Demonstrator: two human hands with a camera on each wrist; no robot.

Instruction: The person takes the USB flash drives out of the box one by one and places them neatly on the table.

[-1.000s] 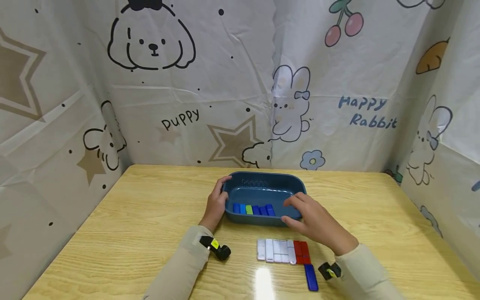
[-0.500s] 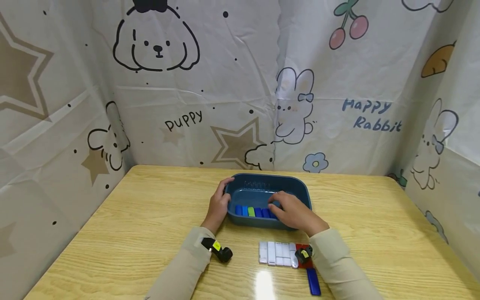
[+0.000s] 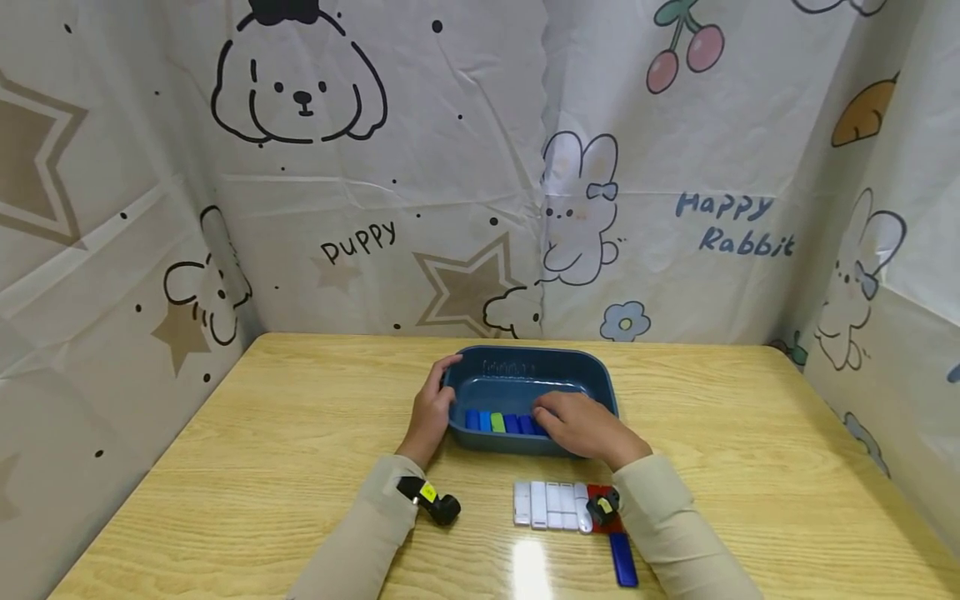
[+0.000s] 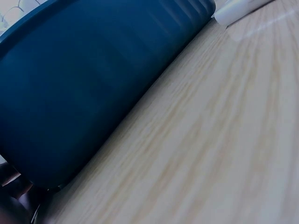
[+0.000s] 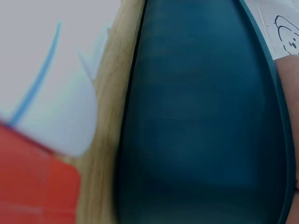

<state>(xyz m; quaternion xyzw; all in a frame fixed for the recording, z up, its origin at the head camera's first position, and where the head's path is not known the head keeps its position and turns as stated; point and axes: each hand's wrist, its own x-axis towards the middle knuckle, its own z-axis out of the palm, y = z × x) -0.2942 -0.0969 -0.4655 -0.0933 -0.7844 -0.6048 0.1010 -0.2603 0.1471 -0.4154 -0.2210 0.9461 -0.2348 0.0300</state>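
My left hand (image 3: 430, 412) holds the left end of a dark blue plastic basin (image 3: 592, 367), thumb at the rim and fingers along the outside. Inside, along the near wall, lies a row of small flat sticks: blue ones (image 3: 512, 423) with one lime green stick (image 3: 498, 422) among them. My right hand (image 3: 585, 423) reaches over the near rim with bent fingers, fingertips down at the row's right end. The hand covers its fingertips, so I cannot tell whether they pinch a stick. In the right wrist view the basin's outer wall (image 5: 201, 116) fills the middle.
On the wooden table (image 3: 262, 467), in front of the basin, several white sticks (image 3: 538, 505) lie side by side. Red pieces (image 3: 613, 525), partly under my right wrist, adjoin them. A longer blue stick (image 3: 623, 560) lies nearer me. A printed curtain (image 3: 450, 167) stands behind the table.
My right hand has moved left and down into the basin, from spread fingers over its right side to bent fingers at the row of sticks. The left hand keeps its hold.
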